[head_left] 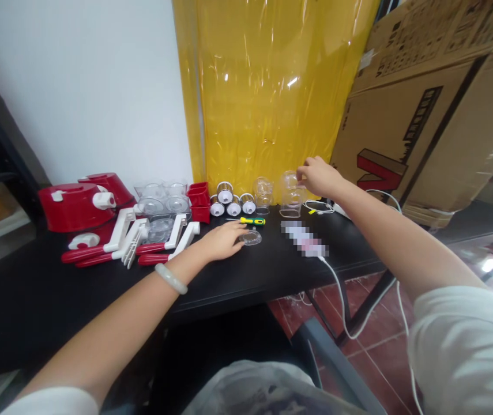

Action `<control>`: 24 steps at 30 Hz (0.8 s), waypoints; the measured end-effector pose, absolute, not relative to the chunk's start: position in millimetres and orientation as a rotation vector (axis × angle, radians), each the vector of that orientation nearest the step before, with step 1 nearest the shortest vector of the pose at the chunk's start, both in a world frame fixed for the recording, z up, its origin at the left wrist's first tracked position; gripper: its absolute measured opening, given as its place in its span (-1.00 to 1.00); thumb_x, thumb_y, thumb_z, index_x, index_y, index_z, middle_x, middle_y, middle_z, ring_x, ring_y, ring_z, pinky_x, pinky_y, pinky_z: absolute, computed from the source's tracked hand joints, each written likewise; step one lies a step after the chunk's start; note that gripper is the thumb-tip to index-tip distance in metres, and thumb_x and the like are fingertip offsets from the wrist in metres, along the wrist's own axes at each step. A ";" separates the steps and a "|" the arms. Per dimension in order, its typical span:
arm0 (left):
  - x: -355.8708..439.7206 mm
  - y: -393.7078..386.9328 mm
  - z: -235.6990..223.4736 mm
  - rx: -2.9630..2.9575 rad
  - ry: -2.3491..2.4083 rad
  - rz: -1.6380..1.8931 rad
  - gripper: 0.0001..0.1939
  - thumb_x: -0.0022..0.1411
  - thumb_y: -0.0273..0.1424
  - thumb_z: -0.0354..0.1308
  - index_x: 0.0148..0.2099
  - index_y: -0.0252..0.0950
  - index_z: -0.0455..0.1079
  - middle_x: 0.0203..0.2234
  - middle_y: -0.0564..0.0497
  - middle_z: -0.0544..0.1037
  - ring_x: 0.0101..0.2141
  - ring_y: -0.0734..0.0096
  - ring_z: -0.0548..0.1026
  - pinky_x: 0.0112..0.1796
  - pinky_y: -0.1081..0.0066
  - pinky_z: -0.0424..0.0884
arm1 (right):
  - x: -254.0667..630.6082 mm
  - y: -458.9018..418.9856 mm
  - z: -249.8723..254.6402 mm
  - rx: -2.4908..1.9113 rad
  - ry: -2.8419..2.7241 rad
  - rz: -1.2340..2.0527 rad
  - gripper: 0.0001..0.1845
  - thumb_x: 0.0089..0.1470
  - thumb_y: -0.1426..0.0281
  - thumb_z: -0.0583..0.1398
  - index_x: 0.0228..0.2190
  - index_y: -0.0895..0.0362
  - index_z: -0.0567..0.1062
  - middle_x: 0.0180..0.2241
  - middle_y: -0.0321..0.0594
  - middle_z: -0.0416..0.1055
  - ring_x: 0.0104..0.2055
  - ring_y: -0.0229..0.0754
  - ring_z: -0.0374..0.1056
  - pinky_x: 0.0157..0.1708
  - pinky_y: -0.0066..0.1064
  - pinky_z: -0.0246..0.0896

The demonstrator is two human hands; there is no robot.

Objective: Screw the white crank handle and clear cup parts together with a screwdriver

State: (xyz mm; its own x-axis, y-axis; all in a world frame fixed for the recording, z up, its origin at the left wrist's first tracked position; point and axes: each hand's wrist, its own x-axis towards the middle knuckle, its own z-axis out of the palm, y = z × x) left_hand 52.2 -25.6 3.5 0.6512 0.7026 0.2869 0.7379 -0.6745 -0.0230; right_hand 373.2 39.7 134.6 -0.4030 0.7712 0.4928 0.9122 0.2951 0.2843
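My left hand (224, 240) lies low over the black table, fingers stretched out and apart. Its fingertips reach the edge of a flat, oval clear plastic piece (252, 237); whether they touch it I cannot tell. Just beyond lies a yellow-and-green screwdriver (253, 221). My right hand (319, 176) is at the back of the table, its fingers bent and closed at the upper part of a stack of clear plastic cups (292, 199). The fingertips seem to grip the top cup. Another clear plastic stack (263, 190) stands to the left of it.
Several metal cylinders with white ends (233, 206) are piled beside red plastic parts (198, 202). Farther left are red housings (77, 206), red-handled white cranks (119, 239) and clear cups (160, 204). A blurred-out phone-like object (302, 238) trails a white cable (337, 282). Cardboard boxes (410, 127) stand right.
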 end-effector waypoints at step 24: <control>70.8 -46.0 7.2 -2.741 -1.296 -0.268 -0.67 0.47 -0.15 -0.09 -0.19 -0.27 0.33 -0.30 -0.12 0.57 -0.32 0.17 0.55 -0.29 0.26 0.40 | 305.5 -14.8 107.1 -1.144 -2.571 -0.737 -0.84 0.21 0.41 0.19 -0.22 0.14 0.59 -0.10 -0.01 0.44 -0.05 -0.04 0.28 -0.16 -0.31 0.13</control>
State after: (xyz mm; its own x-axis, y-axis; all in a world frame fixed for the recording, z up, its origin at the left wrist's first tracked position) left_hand 70.8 -46.0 7.2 0.6229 0.7563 0.2001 0.7736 -0.6335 -0.0136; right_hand 305.5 -14.8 107.1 -0.6681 0.6273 0.4002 0.7441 0.5685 0.3509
